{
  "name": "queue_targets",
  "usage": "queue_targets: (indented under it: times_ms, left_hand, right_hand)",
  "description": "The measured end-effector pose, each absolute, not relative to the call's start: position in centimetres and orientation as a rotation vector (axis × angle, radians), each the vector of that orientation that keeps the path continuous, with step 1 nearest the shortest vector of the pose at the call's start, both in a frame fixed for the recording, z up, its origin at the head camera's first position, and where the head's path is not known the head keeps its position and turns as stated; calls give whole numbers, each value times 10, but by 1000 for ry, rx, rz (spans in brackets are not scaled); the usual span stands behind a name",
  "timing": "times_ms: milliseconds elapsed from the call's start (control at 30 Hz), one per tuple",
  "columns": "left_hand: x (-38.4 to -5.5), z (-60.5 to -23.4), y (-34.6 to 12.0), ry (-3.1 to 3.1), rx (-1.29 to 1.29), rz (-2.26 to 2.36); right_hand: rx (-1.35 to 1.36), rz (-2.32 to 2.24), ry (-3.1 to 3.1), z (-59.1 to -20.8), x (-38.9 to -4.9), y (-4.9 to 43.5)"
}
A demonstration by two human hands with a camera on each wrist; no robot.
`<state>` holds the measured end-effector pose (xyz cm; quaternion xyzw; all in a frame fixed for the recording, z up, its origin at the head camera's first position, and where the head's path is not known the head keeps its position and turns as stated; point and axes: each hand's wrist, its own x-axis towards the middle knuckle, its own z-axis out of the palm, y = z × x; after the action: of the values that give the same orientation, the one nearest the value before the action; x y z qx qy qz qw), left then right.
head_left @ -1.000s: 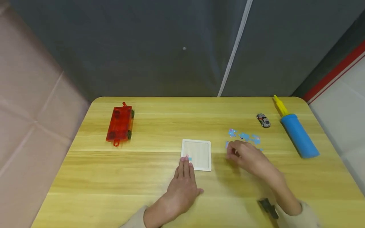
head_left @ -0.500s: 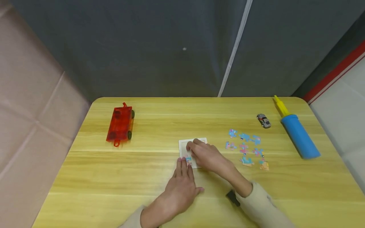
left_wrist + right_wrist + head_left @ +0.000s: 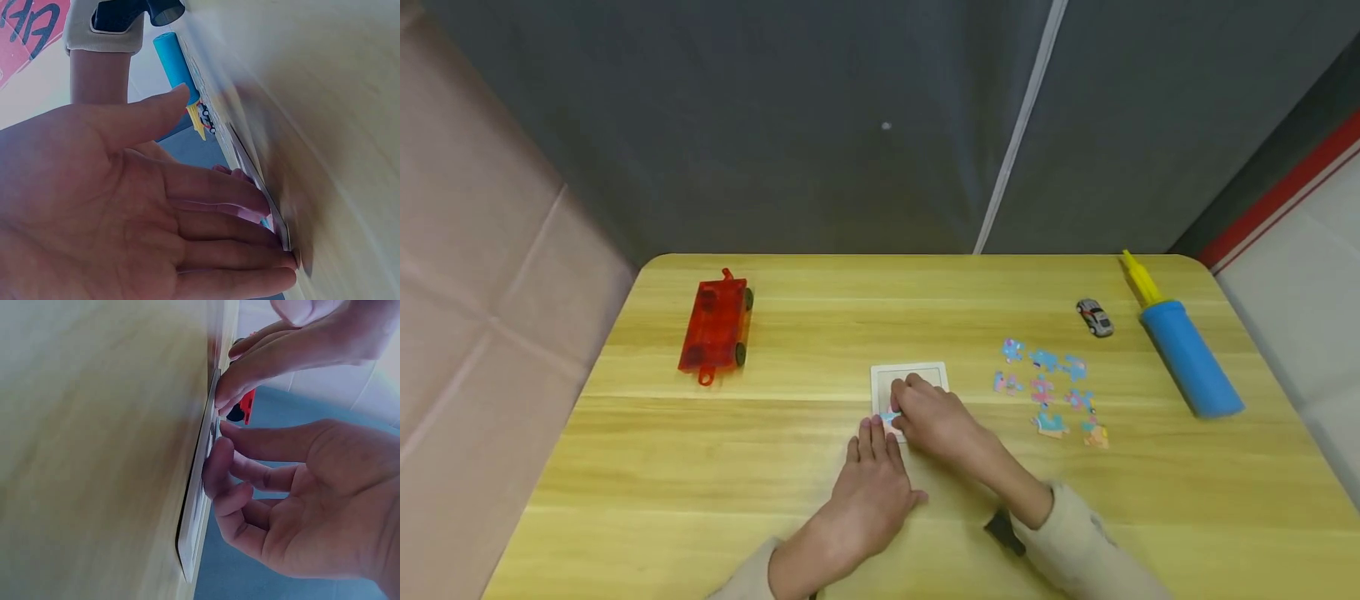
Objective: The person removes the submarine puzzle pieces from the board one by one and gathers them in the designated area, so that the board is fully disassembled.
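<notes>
A shallow white puzzle tray (image 3: 907, 367) lies on the table in front of me. In its near left corner shows a small blue and pink jigsaw puzzle piece (image 3: 891, 422). My left hand (image 3: 874, 498) rests with straight fingers, their tips at the tray's near left edge beside that piece. My right hand (image 3: 942, 421) is over the tray with curled fingers, pinching a puzzle piece at the corner between thumb and fingertips; the hand covers most of it. In the right wrist view, the thumb and fingertips are right at the tray (image 3: 195, 512).
Several loose puzzle pieces (image 3: 1042, 389) lie right of the tray. Behind them are a small silver toy car (image 3: 1094, 318) and a blue pump with a yellow nozzle (image 3: 1191, 358). A red wheeled toy wagon base (image 3: 715, 327) stands at the left. A grey partition rises behind the table (image 3: 820, 308).
My right hand has moved left from the loose pieces to the tray, then down to its near left corner. The tray shifted slightly left; my left hand stays at its edge.
</notes>
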<state>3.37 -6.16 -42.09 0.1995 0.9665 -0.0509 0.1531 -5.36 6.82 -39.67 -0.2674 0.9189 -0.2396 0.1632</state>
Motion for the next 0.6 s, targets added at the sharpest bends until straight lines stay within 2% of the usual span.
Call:
queue_targets:
  times_ms: [167,400,600]
  left_hand:
    - [34,-398,-57,2769,581,-207]
    - [30,-457,-66,2835,649,-162]
    - [32,-426,-64,2792,617,-186]
  right_hand:
    - [-788,-752,2647,-400,-53,67]
    - [-793,-827,2606,-401,-64,73]
    - [-680,-917,2557,-386,-81,104]
